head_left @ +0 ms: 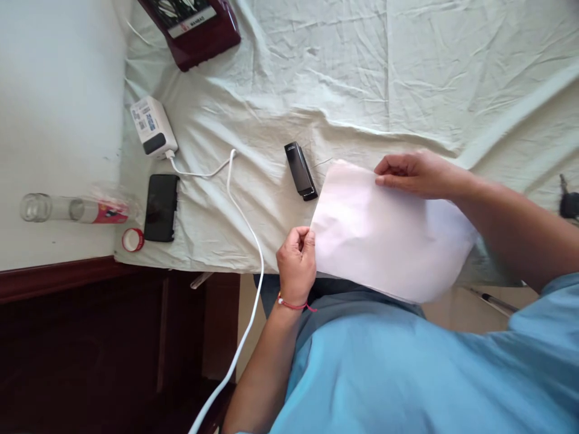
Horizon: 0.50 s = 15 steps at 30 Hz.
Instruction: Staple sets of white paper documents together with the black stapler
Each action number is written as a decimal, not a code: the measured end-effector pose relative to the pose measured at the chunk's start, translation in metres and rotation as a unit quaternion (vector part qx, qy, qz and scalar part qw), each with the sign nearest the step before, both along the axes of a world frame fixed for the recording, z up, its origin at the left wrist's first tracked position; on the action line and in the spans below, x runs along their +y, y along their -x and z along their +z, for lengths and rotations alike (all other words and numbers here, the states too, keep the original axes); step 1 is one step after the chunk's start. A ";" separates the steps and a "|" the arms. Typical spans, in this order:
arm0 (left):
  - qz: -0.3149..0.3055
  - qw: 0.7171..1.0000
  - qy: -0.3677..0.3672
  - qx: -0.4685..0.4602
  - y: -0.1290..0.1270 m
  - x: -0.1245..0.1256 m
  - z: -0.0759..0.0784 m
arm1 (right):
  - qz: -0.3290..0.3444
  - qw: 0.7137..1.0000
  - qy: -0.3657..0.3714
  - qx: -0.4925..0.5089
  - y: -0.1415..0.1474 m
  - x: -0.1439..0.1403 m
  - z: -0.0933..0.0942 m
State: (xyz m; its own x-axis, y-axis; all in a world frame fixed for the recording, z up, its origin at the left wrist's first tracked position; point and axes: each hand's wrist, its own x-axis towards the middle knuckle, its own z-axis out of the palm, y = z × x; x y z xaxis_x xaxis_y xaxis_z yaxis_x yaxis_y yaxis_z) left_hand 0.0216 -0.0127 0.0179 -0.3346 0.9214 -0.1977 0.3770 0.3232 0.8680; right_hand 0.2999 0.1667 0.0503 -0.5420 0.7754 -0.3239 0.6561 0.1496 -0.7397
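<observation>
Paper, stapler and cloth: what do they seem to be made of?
Paper: thin, matte white paper, by its soft bend and plain surface.
Stapler: glossy black, perhaps plastic or coated metal; the highlights leave that open.
Cloth: dull pale-green fabric, possibly cotton, by its creases.

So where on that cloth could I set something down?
The widest bare cloth lies beyond the stapler, paper and right hand, right of the maroon case. A smaller patch lies between stapler and white cable. Crowded: the left edge, with white box, phone, red cap and bottle.
</observation>
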 end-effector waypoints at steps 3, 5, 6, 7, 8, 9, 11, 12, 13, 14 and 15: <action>0.002 0.999 -0.011 0.037 0.002 0.002 0.000 | 0.015 0.999 -0.023 -0.033 -0.001 -0.002 -0.002; 0.003 1.000 -0.004 0.015 0.003 0.003 0.001 | 0.006 1.000 -0.011 -0.026 -0.001 -0.005 -0.004; 0.006 1.000 0.005 -0.009 0.005 0.003 0.001 | -0.002 1.000 -0.004 -0.014 -0.001 -0.006 -0.005; 0.008 0.999 0.017 -0.036 0.007 0.002 0.002 | -0.011 1.000 0.004 0.001 -0.001 -0.008 -0.007; 0.005 0.998 0.032 -0.061 0.009 0.002 0.003 | -0.021 1.000 0.011 0.016 -0.001 -0.009 -0.010; -0.003 0.995 0.049 -0.082 0.012 0.001 0.005 | -0.031 0.999 0.014 0.028 -0.001 -0.010 -0.013; -0.024 0.991 0.083 -0.100 0.018 -0.001 0.009 | -0.048 0.998 0.012 0.038 -0.002 -0.011 -0.017; -0.031 0.990 0.093 -0.098 0.021 -0.003 0.010 | -0.053 0.998 0.010 0.036 -0.002 -0.011 -0.018; -0.034 0.990 0.097 -0.092 0.023 -0.004 0.011 | -0.055 0.998 0.011 0.034 -0.002 -0.010 -0.018; -0.034 0.992 0.095 -0.082 0.024 -0.005 0.012 | -0.052 0.998 0.014 0.032 -0.003 -0.009 -0.017; -0.030 0.993 0.086 -0.072 0.024 -0.005 0.013 | -0.043 0.998 0.020 0.030 -0.004 -0.008 -0.015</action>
State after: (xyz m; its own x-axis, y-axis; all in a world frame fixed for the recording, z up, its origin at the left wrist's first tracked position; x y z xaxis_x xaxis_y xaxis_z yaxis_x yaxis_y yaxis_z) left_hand -0.0021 -0.0178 0.0310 -0.2366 0.8872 -0.3960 0.2770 0.4523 0.8478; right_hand 0.3043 0.1590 0.0356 -0.4937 0.8069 -0.3242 0.6198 0.0650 -0.7820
